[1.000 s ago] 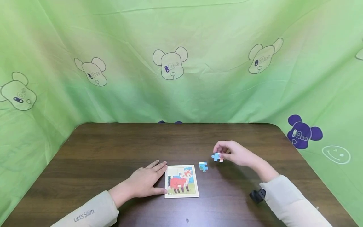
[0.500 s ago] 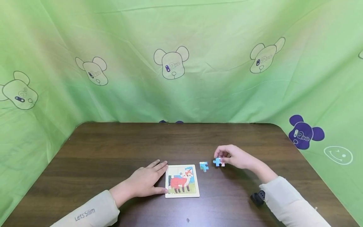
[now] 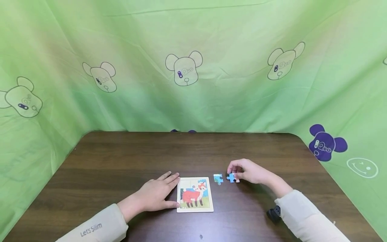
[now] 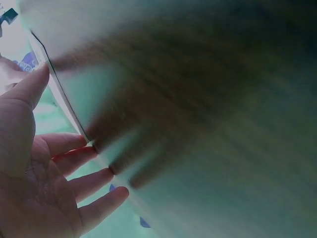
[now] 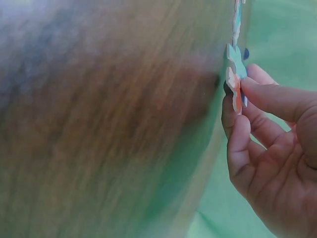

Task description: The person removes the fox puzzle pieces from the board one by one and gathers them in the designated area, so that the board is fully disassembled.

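Observation:
A square jigsaw tray [image 3: 195,210] with a red fox-like animal picture lies on the table, its upper left part pale and bare of picture. My left hand [image 3: 155,195] rests at the tray's left side, thumb and fingers spread along the edge; the left wrist view shows the fingertips [image 4: 81,140] right at that edge. To the tray's right, my right hand [image 3: 252,171] pinches a blue, white and reddish puzzle piece [image 3: 231,178] between thumb and fingers, close over the table. A second puzzle piece [image 3: 218,178], blue and green, lies between it and the tray.
The dark brown wooden table [image 3: 145,151] reaches back to a green curtain [image 3: 136,101] printed with bear heads, which hangs along the back and both sides. A black device [image 3: 274,214] sits under the right sleeve's cuff.
The right hand has come down and nearer with its puzzle piece, which is now level with the loose piece. The left hand keeps its place at the tray; the head view shifts slightly.

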A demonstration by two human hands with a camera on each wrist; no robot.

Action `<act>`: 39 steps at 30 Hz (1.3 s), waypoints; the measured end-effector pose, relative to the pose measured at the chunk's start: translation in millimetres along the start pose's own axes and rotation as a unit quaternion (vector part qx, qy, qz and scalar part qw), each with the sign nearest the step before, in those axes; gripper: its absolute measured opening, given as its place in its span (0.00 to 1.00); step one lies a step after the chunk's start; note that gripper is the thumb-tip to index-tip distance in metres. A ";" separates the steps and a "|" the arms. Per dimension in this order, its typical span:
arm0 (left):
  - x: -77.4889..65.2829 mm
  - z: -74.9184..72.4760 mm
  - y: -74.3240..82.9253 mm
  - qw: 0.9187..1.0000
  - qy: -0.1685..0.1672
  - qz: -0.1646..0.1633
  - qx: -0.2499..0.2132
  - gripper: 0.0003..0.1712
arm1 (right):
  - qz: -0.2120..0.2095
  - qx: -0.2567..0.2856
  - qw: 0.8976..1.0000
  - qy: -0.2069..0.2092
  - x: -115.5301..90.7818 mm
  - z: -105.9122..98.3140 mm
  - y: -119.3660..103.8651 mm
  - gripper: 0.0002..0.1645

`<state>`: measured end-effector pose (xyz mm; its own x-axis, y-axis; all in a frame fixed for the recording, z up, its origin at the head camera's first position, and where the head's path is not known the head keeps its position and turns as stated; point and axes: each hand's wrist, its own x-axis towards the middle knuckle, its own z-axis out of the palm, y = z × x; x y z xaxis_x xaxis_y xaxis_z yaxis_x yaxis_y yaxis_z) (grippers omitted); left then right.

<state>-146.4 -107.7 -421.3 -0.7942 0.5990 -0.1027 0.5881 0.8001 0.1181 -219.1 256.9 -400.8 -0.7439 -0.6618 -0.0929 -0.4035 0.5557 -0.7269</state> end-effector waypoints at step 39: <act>-1.1 -1.5 2.0 1.000 0.000 -0.005 0.000 0.50 | -0.072 -0.109 0.991 -0.011 39.1 25.6 -36.6 0.07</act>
<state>-144.6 -106.8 -419.5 -0.7997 0.5914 -0.1034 0.5806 0.8057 0.1171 -219.8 197.8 -395.2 -0.6599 -0.7512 -0.0150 -0.6120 0.5490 -0.5693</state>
